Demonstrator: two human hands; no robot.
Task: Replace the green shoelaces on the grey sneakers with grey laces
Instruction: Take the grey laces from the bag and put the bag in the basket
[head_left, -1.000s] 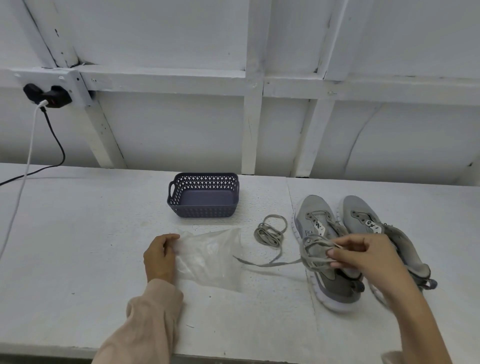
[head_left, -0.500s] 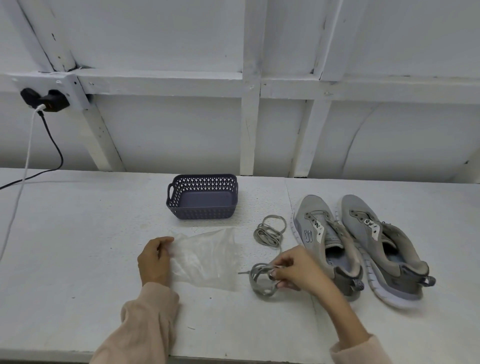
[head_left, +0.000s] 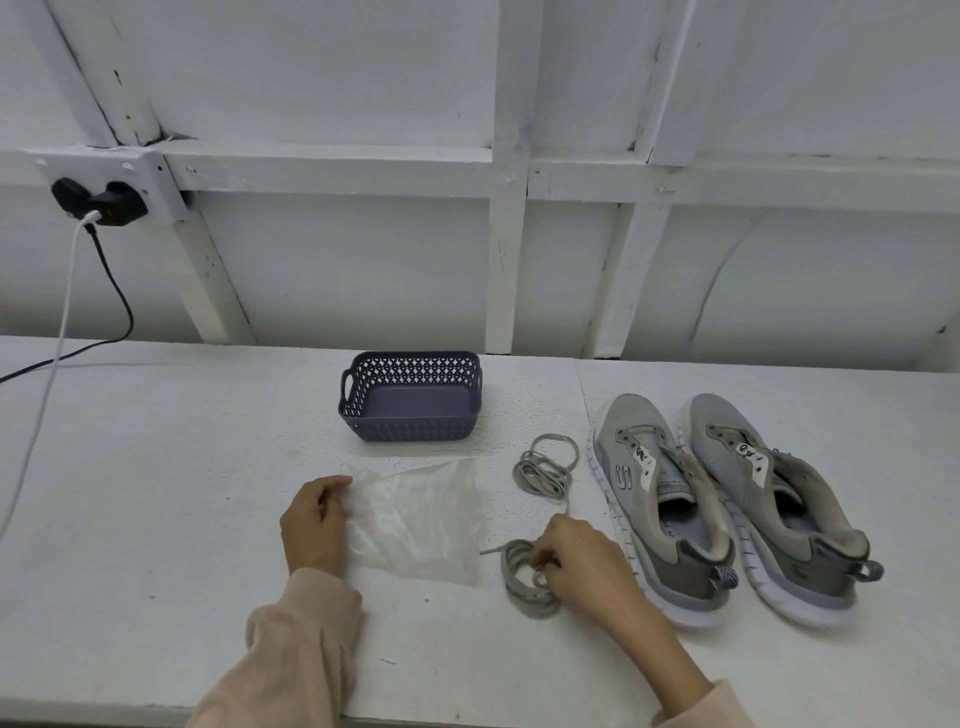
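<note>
My right hand (head_left: 582, 561) is pinching a coiled lace (head_left: 519, 590) on the table, at 9 o'clock from the unlaced sneakers (head_left: 675, 525). My left hand (head_left: 314, 525) is gripping the bag (head_left: 421, 514) by its edge. I am judging the lace light, limp and prone to unravelling, so best held across its bunched loops.

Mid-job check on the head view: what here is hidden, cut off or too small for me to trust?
Head view: the right hand covers its own fingertips, so which strand of the near lace coil it holds is hidden.
Tongue labels on the sneakers: markings too small to read.
Plastic bag held by the left hand: crinkles and glare hide whether anything is inside.
Cables: cut off by the left edge.
</note>
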